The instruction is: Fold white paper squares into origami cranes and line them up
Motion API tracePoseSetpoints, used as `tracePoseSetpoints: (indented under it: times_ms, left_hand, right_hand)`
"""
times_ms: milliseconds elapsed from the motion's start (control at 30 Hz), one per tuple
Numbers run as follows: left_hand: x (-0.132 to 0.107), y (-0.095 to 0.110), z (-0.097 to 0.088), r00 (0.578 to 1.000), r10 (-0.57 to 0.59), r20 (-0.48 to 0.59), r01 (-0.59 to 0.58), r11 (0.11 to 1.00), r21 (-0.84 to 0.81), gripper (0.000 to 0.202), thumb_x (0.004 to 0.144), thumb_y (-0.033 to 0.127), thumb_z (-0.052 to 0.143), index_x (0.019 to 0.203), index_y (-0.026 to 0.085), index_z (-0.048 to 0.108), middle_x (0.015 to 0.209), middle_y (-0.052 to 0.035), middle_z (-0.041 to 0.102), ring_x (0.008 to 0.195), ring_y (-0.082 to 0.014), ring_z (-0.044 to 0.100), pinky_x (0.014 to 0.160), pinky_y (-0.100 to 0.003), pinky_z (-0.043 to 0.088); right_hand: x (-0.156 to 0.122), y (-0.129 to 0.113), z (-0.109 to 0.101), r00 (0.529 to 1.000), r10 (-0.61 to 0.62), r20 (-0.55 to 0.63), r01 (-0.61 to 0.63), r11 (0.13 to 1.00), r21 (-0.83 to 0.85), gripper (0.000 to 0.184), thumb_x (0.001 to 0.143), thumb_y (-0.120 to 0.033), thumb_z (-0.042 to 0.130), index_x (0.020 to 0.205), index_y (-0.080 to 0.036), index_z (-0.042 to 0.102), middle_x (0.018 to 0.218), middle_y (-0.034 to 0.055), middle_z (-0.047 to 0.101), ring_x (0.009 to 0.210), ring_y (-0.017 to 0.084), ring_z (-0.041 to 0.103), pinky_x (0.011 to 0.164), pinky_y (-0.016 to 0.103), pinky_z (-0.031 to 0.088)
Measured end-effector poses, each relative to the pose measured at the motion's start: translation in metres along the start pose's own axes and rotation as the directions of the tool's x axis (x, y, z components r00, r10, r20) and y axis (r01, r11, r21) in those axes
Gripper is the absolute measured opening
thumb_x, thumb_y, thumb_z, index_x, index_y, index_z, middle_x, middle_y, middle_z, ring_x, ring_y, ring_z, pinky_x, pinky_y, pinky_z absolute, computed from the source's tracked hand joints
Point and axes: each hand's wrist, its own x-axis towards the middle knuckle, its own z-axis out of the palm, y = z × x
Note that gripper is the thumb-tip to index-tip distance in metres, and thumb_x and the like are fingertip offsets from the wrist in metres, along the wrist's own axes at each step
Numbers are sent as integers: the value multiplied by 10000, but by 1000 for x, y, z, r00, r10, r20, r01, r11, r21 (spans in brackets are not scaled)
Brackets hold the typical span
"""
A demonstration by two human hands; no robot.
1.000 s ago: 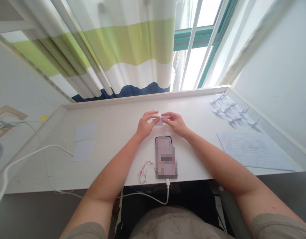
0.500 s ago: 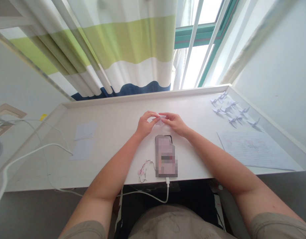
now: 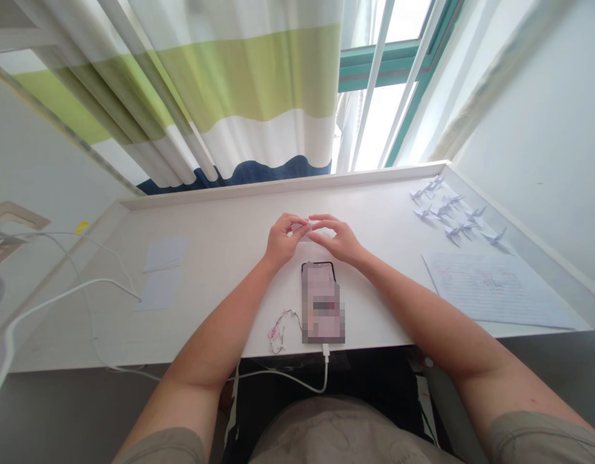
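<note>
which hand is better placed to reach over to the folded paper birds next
Probably the right hand: the folded paper birds stand on its side of the desk, while the left hand is farther off and pinches the small paper. Whether the right fingers also touch that paper is unclear.

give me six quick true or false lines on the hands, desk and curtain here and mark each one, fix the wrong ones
1. The left hand pinches a folded paper. True.
2. The curtain is plain white. False: the curtain has green and blue bands.
3. A white cable is plugged into the phone. True.
4. The lined sheet lies nearer the camera than the paper figures. True.
5. The phone lies on the lined sheet. False: it lies apart from it, on the desk.
6. The paper figures are at the desk's left end. False: they are at its right end.
</note>
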Motion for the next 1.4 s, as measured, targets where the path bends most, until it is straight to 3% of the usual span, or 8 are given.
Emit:
tracePoseSetpoints:
  times_ms: [233,367,467,667,833,1067,1233,1400]
  left_hand:
    - [-2,4,6,995,-99,-19,97,992,-83,280,864,494,872,893,229,789,953,-54,804,983,-235,732,989,-423,552]
    - [-1,1,7,987,-156,-36,149,977,-153,336,794,507,922,886,219,774,880,-37,776,854,-201,695,855,-380,574]
    - [0,-3,7,979,-203,18,202,953,-226,386,770,484,937,969,207,757,973,-53,784,894,-195,712,822,-348,577]
    - [0,-4,5,966,-249,71,259,927,-272,432,773,464,935,1046,197,733,1060,-76,782,1000,-207,735,916,-370,589]
    - [0,2,7,960,-278,27,274,916,-293,427,741,458,962,984,206,718,1030,-57,783,961,-197,733,876,-356,599]
    - [0,3,5,892,-430,141,451,826,-338,601,719,623,958,891,211,555,836,4,708,729,-136,686,697,-292,571]
    - [0,8,4,880,-441,177,475,816,-330,599,734,683,923,835,199,586,779,12,688,752,-128,681,805,-327,630]
    - [-1,11,6,867,-463,181,497,806,-320,593,726,682,928,731,198,587,718,14,659,735,-135,667,775,-325,642]
  right_hand:
    - [0,-6,0,1000,26,-10,-25,999,28,379,937,-674,754,905,-300,802,1058,70,790,1044,285,726,1044,524,557]
    - [-1,-7,3,997,73,-17,-72,996,50,439,917,-717,747,884,-279,764,970,68,787,960,275,723,987,521,569]
    - [-1,-5,4,991,130,-35,-125,984,129,469,879,-725,777,923,-262,719,930,64,774,901,252,724,926,494,588]
    - [1,-3,3,983,173,-57,-162,973,164,466,829,-661,853,950,-255,660,930,59,748,889,232,706,809,429,588]
    - [1,-3,4,981,194,23,-195,965,176,502,857,-729,801,948,-239,742,970,83,793,903,241,729,833,441,598]
    - [3,1,3,967,256,0,-240,906,348,546,752,-748,877,856,-236,717,846,48,764,787,211,724,806,444,640]
    - [6,4,3,950,308,-48,-258,865,431,568,684,-728,936,846,-232,709,836,38,743,769,203,717,835,468,667]
    - [6,3,3,944,328,-39,-274,843,462,586,690,-731,936,873,-231,691,866,34,726,799,200,717,896,489,677]
